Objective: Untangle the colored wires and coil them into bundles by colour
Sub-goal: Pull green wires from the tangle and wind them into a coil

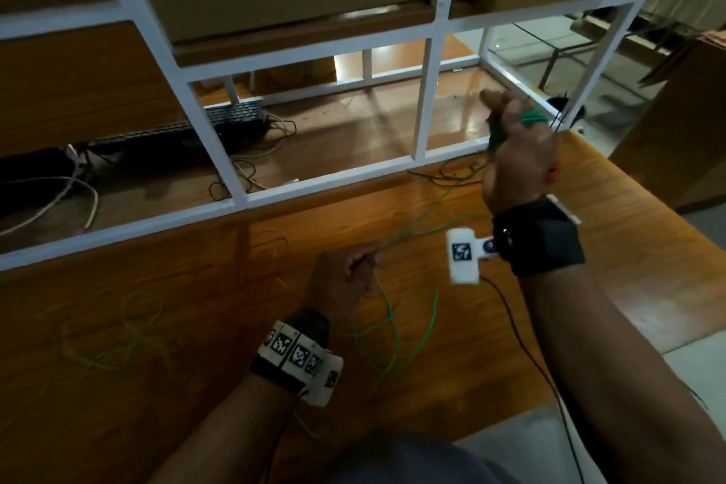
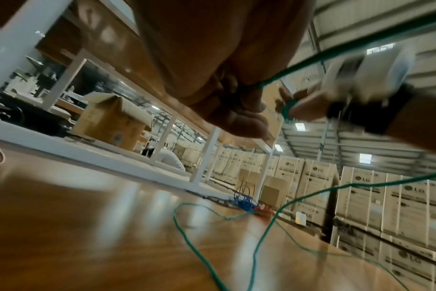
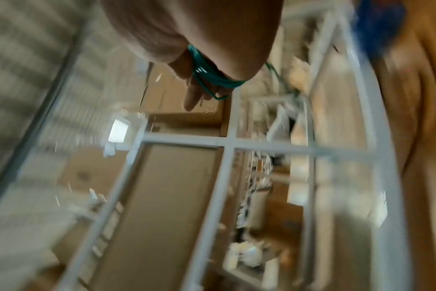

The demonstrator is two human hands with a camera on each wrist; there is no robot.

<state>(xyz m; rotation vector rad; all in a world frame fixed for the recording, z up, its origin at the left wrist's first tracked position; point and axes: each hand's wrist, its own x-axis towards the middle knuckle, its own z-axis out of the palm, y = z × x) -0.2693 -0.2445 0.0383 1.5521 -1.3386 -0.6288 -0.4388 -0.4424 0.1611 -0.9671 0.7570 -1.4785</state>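
A long green wire (image 1: 394, 330) lies in loose loops on the wooden table (image 1: 165, 385). My left hand (image 1: 353, 271) pinches this wire low over the table, and the strand (image 2: 311, 59) runs up tight from its fingers (image 2: 244, 118) toward my right hand. My right hand (image 1: 510, 141) is raised near the white frame, with several turns of the green coil (image 3: 212, 77) wound round its fingers (image 3: 194, 98). The same green coil (image 2: 286, 110) shows in the left wrist view. A blue bundle (image 2: 244, 202) and a red bundle (image 2: 261, 210) lie at the table's far end.
A yellow-green wire (image 1: 133, 326) sprawls at the left of the table, a faint orange wire (image 1: 267, 248) lies near the middle, and thin black wire (image 1: 444, 177) lies by the white frame (image 1: 314, 185). Behind the frame sit a keyboard (image 1: 235, 118) and cables.
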